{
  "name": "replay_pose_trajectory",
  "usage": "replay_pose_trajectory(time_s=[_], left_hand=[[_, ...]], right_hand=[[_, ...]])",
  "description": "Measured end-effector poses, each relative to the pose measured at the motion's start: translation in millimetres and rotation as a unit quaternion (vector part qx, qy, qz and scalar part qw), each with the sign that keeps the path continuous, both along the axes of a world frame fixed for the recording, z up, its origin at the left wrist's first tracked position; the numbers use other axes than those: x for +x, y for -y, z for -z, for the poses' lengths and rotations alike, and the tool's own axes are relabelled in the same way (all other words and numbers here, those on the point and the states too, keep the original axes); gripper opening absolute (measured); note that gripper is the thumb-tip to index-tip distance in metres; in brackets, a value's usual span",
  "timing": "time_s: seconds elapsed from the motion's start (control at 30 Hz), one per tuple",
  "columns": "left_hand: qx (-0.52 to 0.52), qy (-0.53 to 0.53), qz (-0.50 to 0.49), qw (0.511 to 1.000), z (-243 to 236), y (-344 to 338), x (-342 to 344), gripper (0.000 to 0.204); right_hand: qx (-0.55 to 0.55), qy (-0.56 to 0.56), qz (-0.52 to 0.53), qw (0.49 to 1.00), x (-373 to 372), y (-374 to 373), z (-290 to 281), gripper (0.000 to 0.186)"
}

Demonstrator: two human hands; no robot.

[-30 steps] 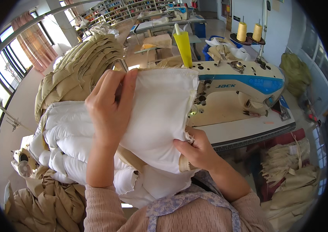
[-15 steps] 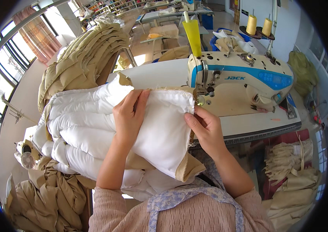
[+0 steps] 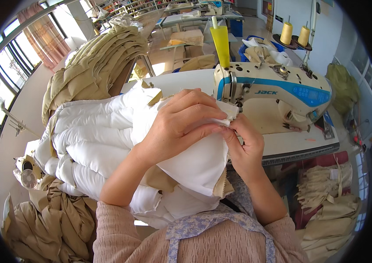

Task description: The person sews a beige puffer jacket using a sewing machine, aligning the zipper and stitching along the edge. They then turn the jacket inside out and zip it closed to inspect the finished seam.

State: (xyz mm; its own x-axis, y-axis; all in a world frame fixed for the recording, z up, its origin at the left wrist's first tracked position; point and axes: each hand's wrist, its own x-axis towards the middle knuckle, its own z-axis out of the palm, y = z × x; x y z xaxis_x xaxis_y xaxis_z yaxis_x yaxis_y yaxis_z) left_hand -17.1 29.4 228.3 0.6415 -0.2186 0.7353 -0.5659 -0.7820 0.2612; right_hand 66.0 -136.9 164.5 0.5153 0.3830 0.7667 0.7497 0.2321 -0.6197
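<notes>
A padded garment [image 3: 94, 151] with white lining and beige outer cloth spreads over the table edge and toward my lap. My left hand [image 3: 183, 118] arches over its far edge, fingers closed on the cloth close to the upper right corner. Right beside it, my right hand [image 3: 243, 140] pinches that same corner between thumb and fingers. Both thumbs nearly meet there, and the fingertips beneath are partly hidden. Below my hands, the garment's side edge carries a strip of zipper teeth [image 3: 222, 183]. Just beyond the raised corner stands the sewing machine [image 3: 278, 90], its needle area partly covered.
Quilted beige pieces [image 3: 94, 65] are heaped at the far left; more beige cloth [image 3: 54, 219] hangs at lower left. Thread cones [image 3: 286, 33] stand behind the machine, beside a yellow holder [image 3: 221, 46]. Bundled fabric strips [image 3: 326, 184] lie at right. A small fan [image 3: 28, 178] sits at left.
My left hand has slid right along the garment's edge to meet my right hand at the corner. The corner has moved slightly right, and its cloth is now folded up between the fingers.
</notes>
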Motion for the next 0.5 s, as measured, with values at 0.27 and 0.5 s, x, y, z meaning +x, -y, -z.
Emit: replay_pose_trajectory(time_s=[0.27,0.5], left_hand=[[0.007,-0.014,0.006,1.000,-4,3,7,0.017],[-0.189,0.036,-0.171,0.966,-63,-73,6,0.017]], right_hand=[[-0.050,-0.157,-0.062,0.984,6,8,2,0.011],[-0.281,-0.065,-0.214,0.933,-40,12,-6,0.028]])
